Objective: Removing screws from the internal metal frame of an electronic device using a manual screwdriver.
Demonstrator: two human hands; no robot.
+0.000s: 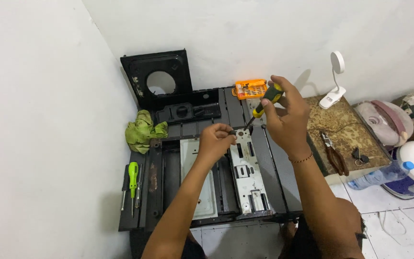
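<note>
My right hand (286, 115) grips a yellow and black screwdriver (264, 103), its tip angled down-left toward the top of a grey metal bracket (246, 168). My left hand (215, 140) pinches something small and dark at that same spot, right by the screwdriver tip. The bracket lies inside a black, opened appliance chassis (274, 168) on the floor, beside a pale metal plate (190, 153).
A black panel with a round hole (142, 72) leans on the wall. An orange bit case (249, 89), a green rag (141, 130), a green screwdriver (133, 175), pliers (335, 156) on a brown board, a white lamp (334, 79) and a fan (384, 120) surround the chassis.
</note>
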